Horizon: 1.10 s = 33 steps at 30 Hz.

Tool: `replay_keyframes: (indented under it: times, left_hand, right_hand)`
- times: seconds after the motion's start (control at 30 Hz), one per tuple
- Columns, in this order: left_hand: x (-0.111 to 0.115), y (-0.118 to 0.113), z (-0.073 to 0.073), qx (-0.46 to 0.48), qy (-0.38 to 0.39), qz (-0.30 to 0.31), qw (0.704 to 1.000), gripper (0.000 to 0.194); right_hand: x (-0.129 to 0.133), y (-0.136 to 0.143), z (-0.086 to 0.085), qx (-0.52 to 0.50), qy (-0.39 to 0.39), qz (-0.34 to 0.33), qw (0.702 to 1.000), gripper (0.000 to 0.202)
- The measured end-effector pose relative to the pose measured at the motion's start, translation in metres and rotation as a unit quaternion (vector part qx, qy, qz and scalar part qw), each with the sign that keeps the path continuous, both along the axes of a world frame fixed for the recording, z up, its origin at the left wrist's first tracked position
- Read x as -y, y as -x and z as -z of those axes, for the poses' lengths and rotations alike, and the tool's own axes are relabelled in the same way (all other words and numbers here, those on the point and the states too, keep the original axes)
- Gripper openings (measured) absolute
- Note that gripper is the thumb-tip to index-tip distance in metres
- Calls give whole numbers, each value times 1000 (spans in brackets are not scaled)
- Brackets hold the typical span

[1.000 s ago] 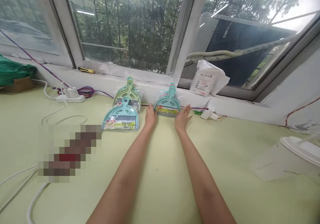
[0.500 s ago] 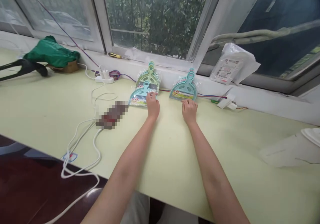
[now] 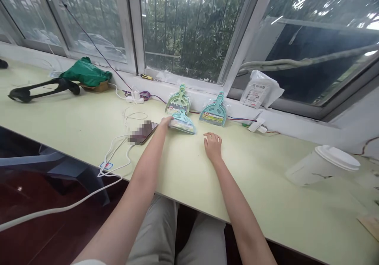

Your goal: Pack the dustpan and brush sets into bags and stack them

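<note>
A blue dustpan-and-brush set [image 3: 182, 123] in clear wrapping is tilted in front of a green wrapped stack [image 3: 178, 100]. My left hand [image 3: 166, 122] grips its left edge, the fingertips partly hidden behind it. To the right, a second stack of wrapped dustpans with a blue one in front [image 3: 213, 113] leans against the wall under the window. My right hand [image 3: 213, 144] is over the table just below that stack, fingers spread and slightly bent, holding nothing.
On the table [image 3: 251, 194] lie a phone [image 3: 148, 132], white cables and a power strip [image 3: 134, 98] at left. Farther left are a green bag [image 3: 85, 73] and a black frame [image 3: 44, 89]. A lidded white cup [image 3: 322, 166] lies at right; a plastic-wrapped packet [image 3: 257, 91] rests on the sill.
My left hand has moved to the left edge of the front blue set, which now sits farther right and tilted. My right hand has drawn back from the right stack and spread its fingers.
</note>
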State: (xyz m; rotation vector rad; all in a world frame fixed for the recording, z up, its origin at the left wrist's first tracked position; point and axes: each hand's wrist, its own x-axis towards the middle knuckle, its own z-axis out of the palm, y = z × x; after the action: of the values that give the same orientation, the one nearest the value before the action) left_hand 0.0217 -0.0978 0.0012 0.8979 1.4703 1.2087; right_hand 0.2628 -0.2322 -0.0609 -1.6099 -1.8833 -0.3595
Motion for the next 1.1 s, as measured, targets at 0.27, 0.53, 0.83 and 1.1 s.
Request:
replay_keyframes:
  times: [0.27, 0.53, 0.83, 1.1]
  left_hand:
    - [50, -45, 12, 244, 3, 268, 932, 24]
    - [84, -74, 46, 261, -67, 285, 920, 58]
    - [92, -74, 45, 223, -124, 326, 910, 85]
    - [96, -72, 39, 307, -91, 281, 905, 65]
  right_hand:
    - [18, 4, -5, -21, -75, -37, 996, 39]
    - [39, -3, -9, 7, -98, -33, 995, 37]
    - [42, 5, -18, 68, -88, -38, 993, 37]
    - [29, -10, -3, -58, 51, -54, 996, 38]
